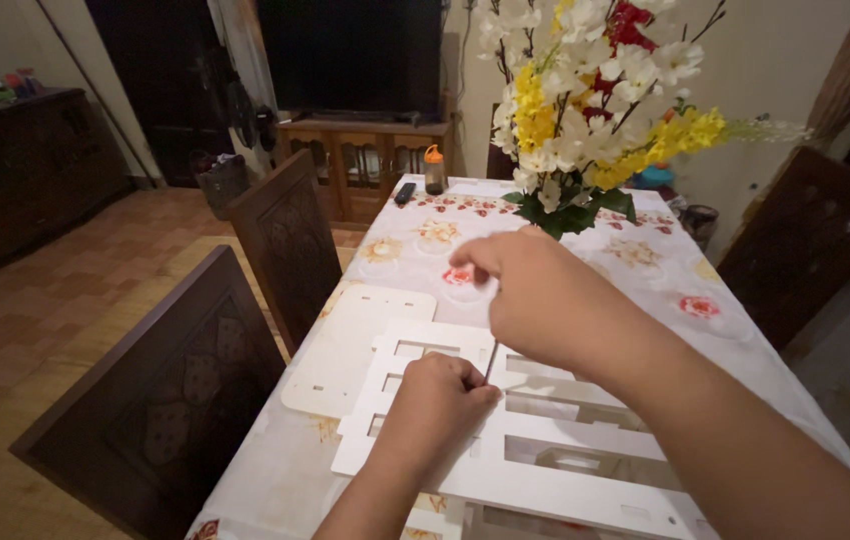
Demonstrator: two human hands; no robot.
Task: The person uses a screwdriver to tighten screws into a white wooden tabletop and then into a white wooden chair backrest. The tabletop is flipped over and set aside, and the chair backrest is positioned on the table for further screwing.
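Observation:
My left hand (pixel 435 400) is closed around the lower end of a thin dark rod-like tool (pixel 491 360), just above a white slotted panel (pixel 545 440) lying flat on the table. My right hand (pixel 535 290) is curled over the tool's upper end, fingers pinched together. A second white flat panel (pixel 355 345) lies to the left, partly under the slotted one. Which hand bears the tool's weight cannot be told.
The table has a floral cloth (pixel 645 270). A vase of white, yellow and red flowers (pixel 585 110) stands behind my hands. A small bottle (pixel 434 170) and a remote (pixel 405 192) sit at the far end. Dark wooden chairs (pixel 285 240) line the left side, another (pixel 815 240) the right.

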